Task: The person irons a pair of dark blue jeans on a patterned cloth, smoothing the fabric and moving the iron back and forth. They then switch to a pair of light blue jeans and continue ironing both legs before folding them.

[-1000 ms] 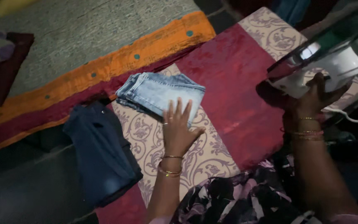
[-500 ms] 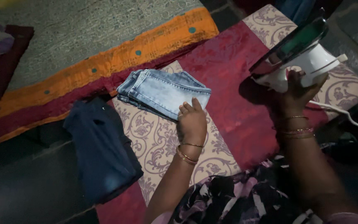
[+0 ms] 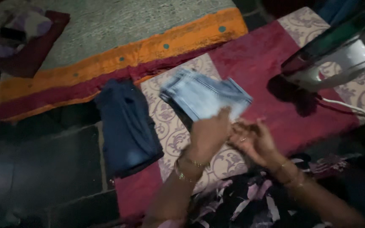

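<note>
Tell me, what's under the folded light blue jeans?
The folded light blue jeans lie on a maroon cloth with pale flowery panels. The left hand grips their near edge. Whatever lies directly beneath them is hidden.

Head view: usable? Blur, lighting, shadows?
Head view: dim overall, lower left nearly black; motion blur smears both hands, left hand and right hand, and the folded light-blue jeans; the iron casts a hard shadow on the red cloth; dark jeans lose detail.

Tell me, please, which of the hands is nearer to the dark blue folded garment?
The left hand. It is at the light jeans, just right of the dark blue garment. The right hand lies farther right, beyond the left hand.
</note>
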